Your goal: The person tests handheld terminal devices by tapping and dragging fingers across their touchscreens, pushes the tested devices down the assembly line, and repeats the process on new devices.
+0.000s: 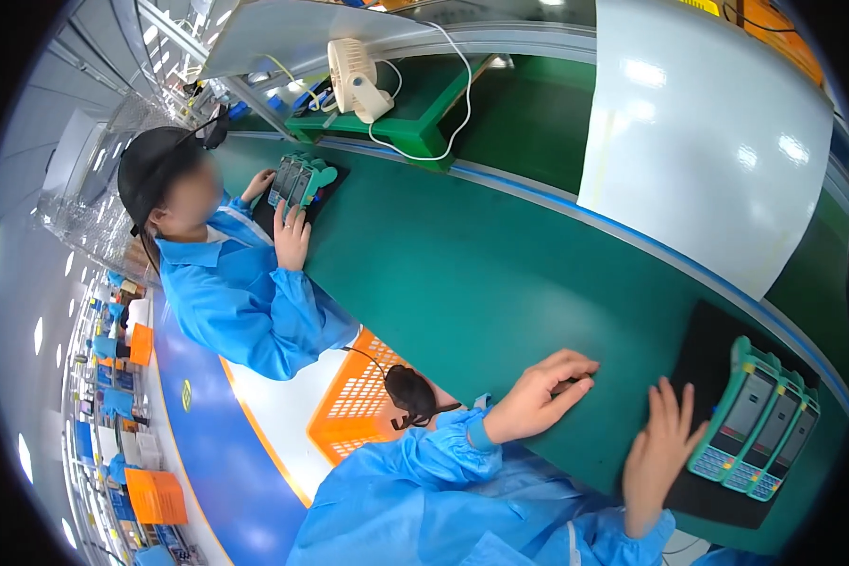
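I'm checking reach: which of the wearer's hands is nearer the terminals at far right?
Right. The right hand is close beside the terminals, on their left; the left hand is farther left, over the green table.

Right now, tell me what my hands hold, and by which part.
Your right hand holds nothing, lying open beside the handheld terminals. Whether your half-curled left hand holds anything cannot be told.

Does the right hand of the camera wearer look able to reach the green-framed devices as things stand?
Probably yes: the right hand looks open, just beside the green-framed devices on the black mat, and nothing visible blocks the way.
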Action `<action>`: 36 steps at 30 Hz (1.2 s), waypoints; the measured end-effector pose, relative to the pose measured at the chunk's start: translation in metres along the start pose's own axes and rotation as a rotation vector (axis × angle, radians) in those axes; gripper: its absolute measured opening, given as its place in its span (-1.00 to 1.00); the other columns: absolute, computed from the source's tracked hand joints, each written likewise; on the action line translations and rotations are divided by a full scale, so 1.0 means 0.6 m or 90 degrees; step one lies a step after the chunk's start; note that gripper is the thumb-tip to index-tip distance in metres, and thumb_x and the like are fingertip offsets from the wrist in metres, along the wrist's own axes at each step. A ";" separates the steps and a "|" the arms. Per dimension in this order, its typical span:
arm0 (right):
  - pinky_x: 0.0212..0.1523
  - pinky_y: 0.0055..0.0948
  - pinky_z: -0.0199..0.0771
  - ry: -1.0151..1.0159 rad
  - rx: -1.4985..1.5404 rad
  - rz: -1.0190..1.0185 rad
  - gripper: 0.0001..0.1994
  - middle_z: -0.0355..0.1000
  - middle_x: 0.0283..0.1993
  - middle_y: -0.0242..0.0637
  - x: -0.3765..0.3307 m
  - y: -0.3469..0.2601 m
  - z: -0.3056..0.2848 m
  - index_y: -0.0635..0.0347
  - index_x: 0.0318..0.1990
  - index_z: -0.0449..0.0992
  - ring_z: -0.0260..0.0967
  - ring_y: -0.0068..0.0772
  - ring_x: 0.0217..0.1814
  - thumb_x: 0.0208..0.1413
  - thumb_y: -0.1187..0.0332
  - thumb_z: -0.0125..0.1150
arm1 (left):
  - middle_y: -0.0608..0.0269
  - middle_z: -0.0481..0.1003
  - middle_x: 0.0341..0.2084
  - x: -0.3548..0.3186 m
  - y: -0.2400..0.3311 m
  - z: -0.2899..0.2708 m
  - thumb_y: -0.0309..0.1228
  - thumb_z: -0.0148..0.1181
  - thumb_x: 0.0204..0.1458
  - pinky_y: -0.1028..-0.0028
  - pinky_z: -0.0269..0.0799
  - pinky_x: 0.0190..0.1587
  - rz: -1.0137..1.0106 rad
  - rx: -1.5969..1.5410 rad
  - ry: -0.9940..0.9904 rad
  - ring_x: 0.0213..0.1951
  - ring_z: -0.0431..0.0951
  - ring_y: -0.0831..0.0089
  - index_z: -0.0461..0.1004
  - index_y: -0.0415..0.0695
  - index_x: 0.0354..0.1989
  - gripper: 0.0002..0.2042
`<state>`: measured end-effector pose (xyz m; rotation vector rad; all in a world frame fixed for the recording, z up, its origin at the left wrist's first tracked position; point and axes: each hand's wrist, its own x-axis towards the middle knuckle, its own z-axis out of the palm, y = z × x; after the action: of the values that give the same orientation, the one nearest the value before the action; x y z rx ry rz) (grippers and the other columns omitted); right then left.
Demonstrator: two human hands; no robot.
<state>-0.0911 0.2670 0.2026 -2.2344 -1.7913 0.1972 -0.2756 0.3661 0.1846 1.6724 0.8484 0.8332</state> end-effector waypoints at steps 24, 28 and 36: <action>0.22 0.11 0.17 0.474 0.217 -0.532 -0.49 0.26 0.27 -0.02 -0.005 0.596 -0.041 0.17 0.21 0.33 0.13 0.17 0.34 0.03 0.52 -0.14 | 0.04 0.33 -0.11 -0.029 -0.016 -0.174 -0.32 0.44 -0.24 0.23 0.31 0.01 0.120 0.443 0.361 -0.02 0.34 0.08 0.40 -0.23 -0.12 -0.51; 0.17 -0.01 0.26 0.104 -0.357 0.098 -0.53 0.31 0.19 0.08 -0.035 0.497 -0.070 0.37 0.14 0.35 0.19 0.20 0.26 0.02 0.57 -0.19 | -0.06 0.26 -0.03 -0.067 -0.019 -0.163 -0.18 0.48 -0.32 0.17 0.23 0.10 -0.008 0.581 0.423 0.06 0.26 -0.01 0.26 -0.29 -0.01 -0.28; 0.35 -0.06 0.04 -0.047 -0.183 0.145 -0.43 0.14 0.30 0.18 -0.026 0.277 -0.132 0.30 0.30 0.16 0.12 0.20 0.29 0.04 0.59 -0.21 | 0.10 0.46 -0.34 -0.052 -0.032 -0.217 -0.46 0.19 -0.15 0.31 0.43 -0.22 0.723 0.790 0.085 -0.27 0.48 0.26 0.45 -0.22 -0.42 -0.87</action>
<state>0.0824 0.2088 0.2286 -2.6664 -1.6890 0.0703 -0.4046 0.4058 0.1914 3.3640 0.3947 1.2585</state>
